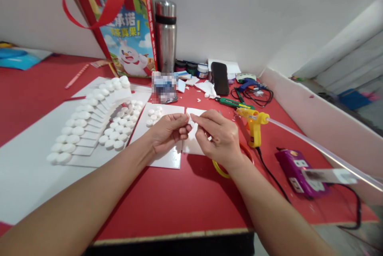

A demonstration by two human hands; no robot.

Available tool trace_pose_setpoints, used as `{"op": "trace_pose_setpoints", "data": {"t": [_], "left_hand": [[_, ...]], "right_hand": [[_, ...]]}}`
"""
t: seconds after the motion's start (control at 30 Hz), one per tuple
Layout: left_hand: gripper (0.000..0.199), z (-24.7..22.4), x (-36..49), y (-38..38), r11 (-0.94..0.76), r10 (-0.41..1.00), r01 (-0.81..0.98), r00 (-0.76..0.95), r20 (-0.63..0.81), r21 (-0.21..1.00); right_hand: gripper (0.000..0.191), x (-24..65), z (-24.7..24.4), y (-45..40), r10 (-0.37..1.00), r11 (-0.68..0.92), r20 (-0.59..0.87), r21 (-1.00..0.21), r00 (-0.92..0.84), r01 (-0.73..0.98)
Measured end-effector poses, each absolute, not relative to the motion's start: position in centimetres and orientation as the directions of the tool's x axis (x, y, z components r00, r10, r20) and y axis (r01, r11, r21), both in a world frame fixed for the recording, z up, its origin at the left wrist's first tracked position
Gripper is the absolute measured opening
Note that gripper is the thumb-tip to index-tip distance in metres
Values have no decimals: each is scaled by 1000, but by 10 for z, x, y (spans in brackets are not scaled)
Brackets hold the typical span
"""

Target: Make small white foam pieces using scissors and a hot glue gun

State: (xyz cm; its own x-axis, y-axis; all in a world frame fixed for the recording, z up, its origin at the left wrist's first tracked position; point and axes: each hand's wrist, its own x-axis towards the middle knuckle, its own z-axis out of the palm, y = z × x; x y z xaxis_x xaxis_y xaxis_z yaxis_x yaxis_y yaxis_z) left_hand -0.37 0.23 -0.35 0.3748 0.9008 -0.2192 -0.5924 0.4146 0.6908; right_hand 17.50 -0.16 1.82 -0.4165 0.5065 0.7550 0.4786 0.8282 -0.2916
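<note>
My left hand is closed, with its thumb and index finger pinching a small white piece. My right hand meets it from the right, its fingertips at the same piece, whose shape is mostly hidden. Both hands are above white boards lying on the red table. A few white discs rest on the board beside my left hand. Farther left, a stepped white structure is lined with many white discs, and more discs stand grouped alongside it.
Right of my hands are a yellow glue gun with a long clear stick, a purple box and a yellow ring. Behind stand a gift bag, a steel flask, paint jars and a phone.
</note>
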Motion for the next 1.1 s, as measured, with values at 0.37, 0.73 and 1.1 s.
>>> {"op": "trace_pose_setpoints", "data": {"t": [0.37, 0.73, 1.1], "left_hand": [[41, -1, -5, 2, 375, 900, -454, 385, -202, 808], [34, 4, -5, 6, 227, 958, -449, 262, -116, 864], [29, 2, -3, 5, 151, 973, -436, 226, -54, 887]], "right_hand": [[26, 181, 24, -2, 520, 812, 707, -234, -480, 534], [29, 174, 23, 1, 778, 622, 553, -744, -298, 244], [21, 169, 26, 9, 981, -121, -65, -939, -181, -323]]}}
